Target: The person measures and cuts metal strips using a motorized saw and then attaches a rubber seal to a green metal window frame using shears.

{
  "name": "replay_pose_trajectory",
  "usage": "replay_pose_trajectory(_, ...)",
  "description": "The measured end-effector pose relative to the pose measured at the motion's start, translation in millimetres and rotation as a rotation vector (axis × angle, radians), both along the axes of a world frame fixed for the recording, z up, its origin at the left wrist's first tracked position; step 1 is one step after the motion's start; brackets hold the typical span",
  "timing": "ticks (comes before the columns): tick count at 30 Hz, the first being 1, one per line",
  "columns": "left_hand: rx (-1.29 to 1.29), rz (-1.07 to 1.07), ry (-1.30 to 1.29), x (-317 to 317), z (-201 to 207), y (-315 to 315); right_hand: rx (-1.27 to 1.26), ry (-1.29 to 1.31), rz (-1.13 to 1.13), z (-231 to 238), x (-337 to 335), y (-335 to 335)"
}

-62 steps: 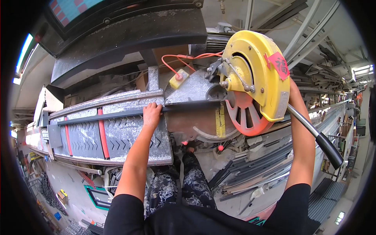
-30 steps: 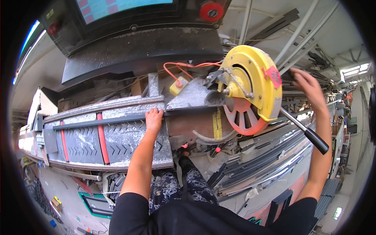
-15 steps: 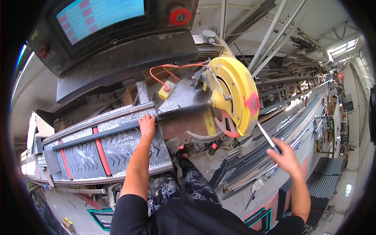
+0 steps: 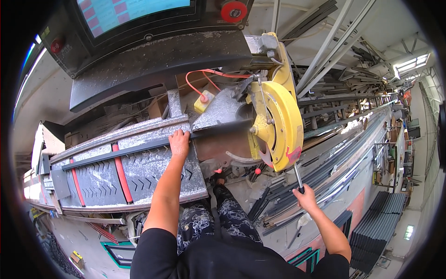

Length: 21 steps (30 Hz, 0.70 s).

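My left hand is closed over the right part of a long dark metal profile, which lies along the flat machine bed. Its fingertips curl over the profile's far side. My right hand is wrapped round the black grip at the end of a silver lever. That lever comes out from the lower end of the yellow guard of a cutting saw. The guard stands to the right of the profile's end, and the blade is mostly hidden inside it.
Red strips cross the bed. Above it hangs a control panel with a lit screen and a red push button. An orange hose runs behind the saw. Long metal bars are piled at the right.
The yellow guard has swung down, and its lever now points more steeply downward. My right hand has moved down and left with it. My left hand stays on the profile; the view has shifted slightly.
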<state>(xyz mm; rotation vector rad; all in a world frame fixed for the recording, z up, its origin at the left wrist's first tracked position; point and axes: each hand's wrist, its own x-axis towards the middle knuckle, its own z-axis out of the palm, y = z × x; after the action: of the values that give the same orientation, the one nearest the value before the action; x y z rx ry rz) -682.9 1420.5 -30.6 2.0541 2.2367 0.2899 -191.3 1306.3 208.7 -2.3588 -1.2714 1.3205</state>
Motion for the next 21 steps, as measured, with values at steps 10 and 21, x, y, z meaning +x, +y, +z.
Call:
replay_pose_trajectory(10, 0.039, 0.010, 0.026, 1.3, -1.8, 0.6, 0.050, -0.032, 0.015, -20.8, 1.8, -5.9)
replay_pose_trajectory(21, -0.027, -0.001, 0.003, 1.7, 1.4, 0.2, 0.176, -0.056, 0.046, -78.9, 6.7, -18.4)
